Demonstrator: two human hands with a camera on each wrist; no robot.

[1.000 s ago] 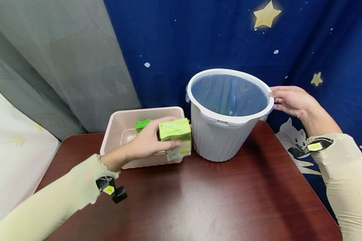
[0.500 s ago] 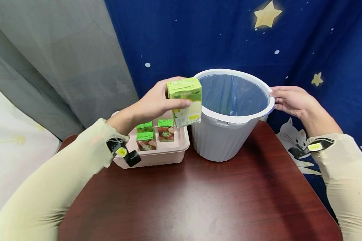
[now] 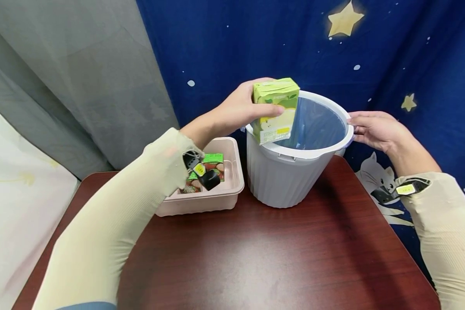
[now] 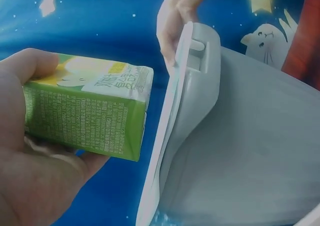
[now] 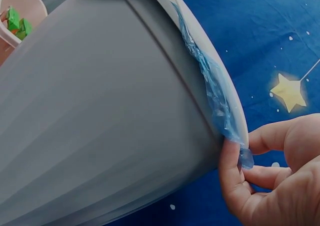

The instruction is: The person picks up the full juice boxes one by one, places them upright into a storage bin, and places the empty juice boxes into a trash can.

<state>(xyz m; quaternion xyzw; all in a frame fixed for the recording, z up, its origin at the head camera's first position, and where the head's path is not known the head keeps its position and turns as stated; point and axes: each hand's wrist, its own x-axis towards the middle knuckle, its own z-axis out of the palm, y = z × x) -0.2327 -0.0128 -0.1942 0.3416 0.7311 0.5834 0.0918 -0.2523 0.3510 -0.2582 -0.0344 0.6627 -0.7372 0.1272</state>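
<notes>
My left hand [image 3: 248, 105] grips a green and yellow drink carton [image 3: 277, 122] with fruit printed on it, thumb across its front. The carton hangs over the left part of the opening of a grey trash can [image 3: 283, 181]; in the left wrist view the carton [image 4: 100, 111] is apart from the rim. A blue plastic bag [image 3: 314, 125] lines the can. At the can's right side, my right hand [image 3: 376, 129] pinches the rim, where the bag's edge [image 5: 215, 86] is folded over, as the right wrist view shows.
Left of the can stands a pale pink bin [image 3: 236, 185] holding small green and red boxes [image 3: 214, 165], partly hidden by my left forearm. Both containers sit on a dark red-brown table [image 3: 255, 254]. Behind hangs a blue star-patterned curtain [image 3: 236, 51], with a grey curtain [image 3: 81, 77] to the left.
My left hand has lifted the carton up from the pink bin and carried it right, over the can's opening. My right hand stays at the rim.
</notes>
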